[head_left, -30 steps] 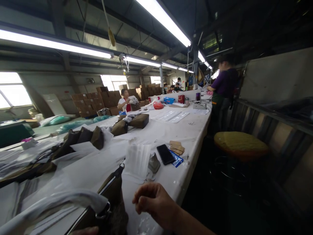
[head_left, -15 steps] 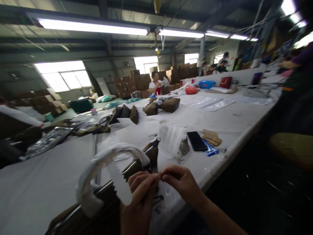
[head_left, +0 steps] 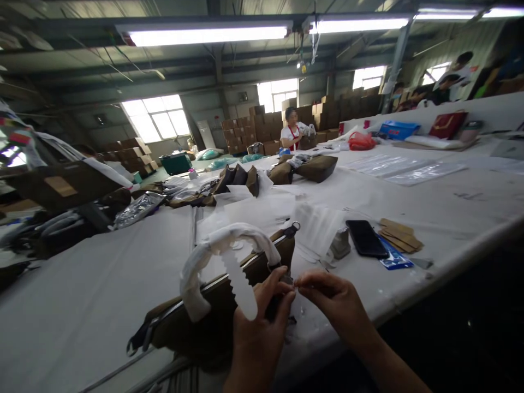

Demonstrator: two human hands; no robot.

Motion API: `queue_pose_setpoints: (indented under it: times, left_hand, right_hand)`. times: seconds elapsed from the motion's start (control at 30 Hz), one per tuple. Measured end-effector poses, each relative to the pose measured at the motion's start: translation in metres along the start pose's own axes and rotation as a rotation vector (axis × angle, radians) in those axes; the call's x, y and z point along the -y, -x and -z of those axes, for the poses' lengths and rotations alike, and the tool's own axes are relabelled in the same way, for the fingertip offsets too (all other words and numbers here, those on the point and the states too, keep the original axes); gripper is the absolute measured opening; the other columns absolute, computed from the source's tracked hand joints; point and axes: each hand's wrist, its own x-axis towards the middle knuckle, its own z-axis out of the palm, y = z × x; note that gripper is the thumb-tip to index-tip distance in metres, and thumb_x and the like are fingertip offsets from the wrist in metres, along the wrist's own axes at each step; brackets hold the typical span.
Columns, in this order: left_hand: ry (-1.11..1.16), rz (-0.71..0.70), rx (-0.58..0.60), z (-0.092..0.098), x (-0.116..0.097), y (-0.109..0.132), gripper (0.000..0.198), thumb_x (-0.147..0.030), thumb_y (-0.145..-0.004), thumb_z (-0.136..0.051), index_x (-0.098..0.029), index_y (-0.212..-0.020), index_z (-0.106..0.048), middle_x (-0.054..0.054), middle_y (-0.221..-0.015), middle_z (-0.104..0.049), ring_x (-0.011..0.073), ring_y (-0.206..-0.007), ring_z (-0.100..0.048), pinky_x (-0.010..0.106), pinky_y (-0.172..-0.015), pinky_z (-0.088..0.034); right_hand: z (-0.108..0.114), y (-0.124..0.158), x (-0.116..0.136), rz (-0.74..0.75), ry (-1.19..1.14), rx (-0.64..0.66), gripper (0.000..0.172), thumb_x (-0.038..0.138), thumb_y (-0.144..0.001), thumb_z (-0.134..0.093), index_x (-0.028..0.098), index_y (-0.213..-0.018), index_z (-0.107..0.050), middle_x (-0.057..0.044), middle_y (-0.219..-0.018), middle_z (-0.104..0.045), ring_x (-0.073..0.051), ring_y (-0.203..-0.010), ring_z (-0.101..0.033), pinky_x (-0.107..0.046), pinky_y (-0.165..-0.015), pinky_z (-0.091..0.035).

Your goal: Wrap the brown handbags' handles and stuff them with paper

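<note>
A dark olive handbag (head_left: 223, 322) with a zip along its top stands on the table before me. Its arched handle (head_left: 192, 278) is wrapped in white material. My left hand (head_left: 262, 322) is at the bag's near right side, thumb and fingers closed around something dark and small that they mostly hide. A white strip with a notched edge (head_left: 239, 284) stands between the handle and this hand, its lower end overlapping the hand. My right hand (head_left: 339, 300) pinches with thumb and fingertips right beside the left fingertips; what it holds is too small to make out.
Right of the bag lie a grey block-like object (head_left: 339, 244), a black phone (head_left: 365, 238), brown paper pieces (head_left: 399, 234) and a blue packet (head_left: 395, 255). More olive bags (head_left: 317, 168) lie farther back. Across the table a person (head_left: 292, 131) handles a bag.
The view has swung left, so things appear farther right. The bag now shows more fully. My hands stay together at its side, and the left thumb and fingers are now more spread around the dark thing.
</note>
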Motion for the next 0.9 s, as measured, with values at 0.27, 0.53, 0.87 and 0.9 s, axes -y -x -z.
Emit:
queue_pose_setpoints:
  times: [0.27,0.53,0.87,0.9]
  left_hand:
    - [-0.076,-0.038,0.03,0.001,-0.001,0.002,0.052,-0.013,-0.09,-0.066,-0.03,-0.137,-0.052,-0.004,-0.095,-0.075,0.0102,-0.09,-0.072,0.021,-0.092,-0.055]
    - [-0.101,-0.068,0.02,0.001,-0.002,0.002,0.042,-0.006,-0.089,-0.064,-0.026,-0.126,-0.06,-0.002,-0.092,-0.074,0.0126,-0.09,-0.07,0.022,-0.089,-0.055]
    - [-0.115,-0.106,-0.021,0.001,0.003,0.005,0.029,-0.007,-0.087,-0.066,-0.023,-0.111,-0.068,0.001,-0.093,-0.076,0.0142,-0.087,-0.072,0.022,-0.083,-0.058]
    - [-0.124,-0.11,-0.025,0.002,0.003,0.007,0.03,-0.009,-0.088,-0.067,-0.023,-0.114,-0.066,0.002,-0.097,-0.076,0.015,-0.091,-0.072,0.023,-0.086,-0.058]
  right_hand:
    - [0.001,0.002,0.001,0.112,0.165,-0.001,0.007,0.031,-0.081,-0.078,0.025,-0.083,-0.076,-0.002,-0.083,-0.074,-0.018,-0.08,-0.07,-0.025,-0.075,-0.058]
    - [0.003,0.001,0.01,0.3,0.38,0.09,0.007,0.021,-0.087,-0.073,0.026,-0.083,-0.075,0.0,-0.081,-0.074,-0.015,-0.078,-0.071,-0.024,-0.074,-0.057]
    - [0.006,0.001,0.006,0.359,0.399,0.147,0.013,0.019,-0.091,-0.067,0.027,-0.092,-0.077,-0.002,-0.088,-0.076,-0.017,-0.083,-0.072,-0.028,-0.076,-0.059]
    - [0.006,0.001,0.003,0.329,0.377,0.098,0.012,0.021,-0.091,-0.068,0.027,-0.095,-0.077,-0.002,-0.092,-0.076,-0.018,-0.087,-0.072,-0.028,-0.079,-0.059]
